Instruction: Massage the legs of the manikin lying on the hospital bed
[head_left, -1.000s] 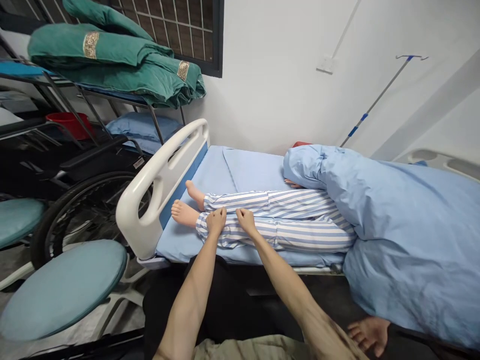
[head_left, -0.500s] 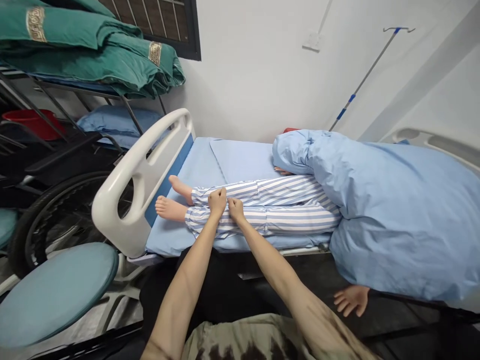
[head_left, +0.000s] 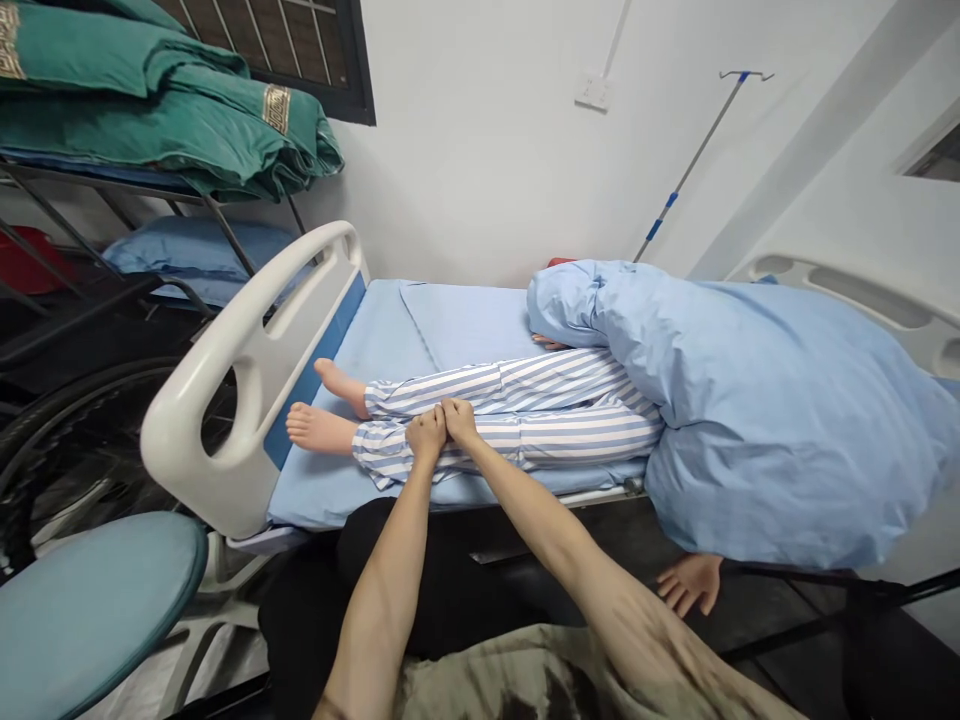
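Note:
My left hand [head_left: 426, 434] is a closed fist over the nearer shin of a manikin-like figure lying on the bed. Beside it my right hand [head_left: 459, 418], also a fist, is against or very close to the left one. Neither fist shows anything inside. Under them run blue-and-white striped trousers [head_left: 577, 436]; whether the fists press on the cloth I cannot tell. Two bare feet [head_left: 322, 428] point toward the footboard. A bunched light blue quilt [head_left: 757, 420] covers the figure's upper body, and one hand of the figure [head_left: 691, 583] hangs out below it.
The white footboard [head_left: 180, 400] rises at the left, with a wheelchair wheel [head_left: 45, 450] beyond and a round green stool [head_left: 112, 600] in front. Folded green covers [head_left: 187, 130] lie on a rack. Behind the bed stands an IV pole [head_left: 701, 150].
My left fist has come down toward me, from above the right one to slightly below it. The gap between my fists has closed. The whole view has shifted, so the bed appears farther left.

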